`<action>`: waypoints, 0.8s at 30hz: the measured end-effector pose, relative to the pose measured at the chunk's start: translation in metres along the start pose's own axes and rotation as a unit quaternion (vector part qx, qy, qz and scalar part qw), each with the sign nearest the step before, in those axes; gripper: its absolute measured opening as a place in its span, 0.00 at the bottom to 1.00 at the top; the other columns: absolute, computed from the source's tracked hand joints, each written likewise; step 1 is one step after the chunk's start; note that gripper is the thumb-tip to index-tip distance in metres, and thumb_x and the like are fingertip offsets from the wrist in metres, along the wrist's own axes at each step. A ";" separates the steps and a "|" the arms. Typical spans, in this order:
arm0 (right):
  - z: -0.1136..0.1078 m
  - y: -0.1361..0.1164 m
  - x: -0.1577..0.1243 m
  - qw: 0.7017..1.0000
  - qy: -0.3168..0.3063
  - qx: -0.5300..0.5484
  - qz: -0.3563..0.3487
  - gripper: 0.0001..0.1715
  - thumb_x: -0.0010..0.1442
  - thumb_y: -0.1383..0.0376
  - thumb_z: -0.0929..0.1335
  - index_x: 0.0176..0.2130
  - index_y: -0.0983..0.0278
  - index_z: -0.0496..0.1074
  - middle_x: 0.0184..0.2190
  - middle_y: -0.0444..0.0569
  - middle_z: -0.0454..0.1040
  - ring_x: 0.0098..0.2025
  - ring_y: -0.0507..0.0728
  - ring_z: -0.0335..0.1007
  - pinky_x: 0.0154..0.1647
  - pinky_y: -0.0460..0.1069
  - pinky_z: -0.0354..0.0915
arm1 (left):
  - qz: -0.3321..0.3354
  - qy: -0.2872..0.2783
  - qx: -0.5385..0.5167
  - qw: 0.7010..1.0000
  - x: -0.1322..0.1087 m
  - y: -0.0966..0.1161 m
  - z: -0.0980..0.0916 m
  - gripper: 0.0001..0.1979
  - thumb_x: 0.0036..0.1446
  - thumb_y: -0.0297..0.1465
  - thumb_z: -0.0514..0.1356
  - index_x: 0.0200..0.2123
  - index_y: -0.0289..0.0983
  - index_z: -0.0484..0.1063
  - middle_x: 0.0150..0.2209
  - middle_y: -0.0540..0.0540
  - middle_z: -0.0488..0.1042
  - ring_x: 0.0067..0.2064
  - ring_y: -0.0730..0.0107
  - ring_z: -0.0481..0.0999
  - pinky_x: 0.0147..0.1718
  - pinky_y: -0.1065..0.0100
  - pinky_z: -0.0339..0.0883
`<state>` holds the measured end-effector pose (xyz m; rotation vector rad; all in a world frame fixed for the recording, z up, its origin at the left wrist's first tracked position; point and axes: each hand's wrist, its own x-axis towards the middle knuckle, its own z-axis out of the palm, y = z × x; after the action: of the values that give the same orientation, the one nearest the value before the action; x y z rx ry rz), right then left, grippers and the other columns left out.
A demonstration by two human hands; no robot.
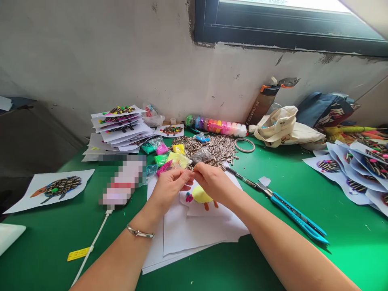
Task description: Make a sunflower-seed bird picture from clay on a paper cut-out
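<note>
Both forearms were bare, with no sleeves in view. The left hand (pixel 168 188) wore no ring that showed, and a thin silver bracelet (pixel 140 232) with a small clasp circled its wrist. The right hand (pixel 214 182) and its wrist carried nothing. The nails were short and unpainted as far as could be seen.
</note>
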<state>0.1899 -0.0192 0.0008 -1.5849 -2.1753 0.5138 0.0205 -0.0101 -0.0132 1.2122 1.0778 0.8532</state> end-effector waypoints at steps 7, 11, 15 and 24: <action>-0.004 -0.006 -0.009 0.980 -0.087 0.170 0.063 0.09 0.65 0.59 0.60 0.34 0.59 0.63 0.25 0.39 0.69 0.11 0.44 0.55 0.12 0.41 0.44 | -0.082 -0.052 -0.125 0.987 -0.006 0.007 0.003 0.17 0.48 0.42 0.69 0.35 0.35 0.79 0.33 0.44 0.79 0.34 0.70 0.76 0.36 0.69 0.72; 0.001 0.001 -0.008 0.966 -0.036 0.246 0.076 0.07 0.60 0.58 0.65 0.34 0.59 0.65 0.23 0.38 0.69 0.13 0.46 0.58 0.11 0.41 0.46 | -0.104 -0.050 -0.169 0.979 -0.008 0.009 0.004 0.13 0.49 0.38 0.69 0.34 0.35 0.78 0.32 0.45 0.77 0.33 0.72 0.75 0.34 0.72 0.71; 0.006 0.004 -0.009 0.956 -0.008 0.291 0.049 0.11 0.57 0.58 0.68 0.29 0.60 0.66 0.21 0.39 0.68 0.17 0.47 0.60 0.14 0.41 0.51 | -0.126 -0.022 -0.200 0.971 -0.008 0.010 0.005 0.11 0.48 0.35 0.70 0.31 0.35 0.77 0.28 0.48 0.74 0.29 0.76 0.73 0.30 0.74 0.69; 0.006 0.000 -0.010 0.930 -0.007 0.357 0.083 0.14 0.58 0.56 0.68 0.27 0.61 0.64 0.20 0.37 0.64 0.18 0.47 0.60 0.14 0.41 0.54 | -0.091 -0.077 -0.134 0.984 -0.012 0.013 0.002 0.17 0.46 0.42 0.71 0.28 0.34 0.76 0.23 0.50 0.71 0.25 0.77 0.69 0.26 0.73 0.62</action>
<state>0.1896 -0.0291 -0.0053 -1.3347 -1.5729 1.2060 0.0196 -0.0200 0.0021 0.9232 0.9001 0.7241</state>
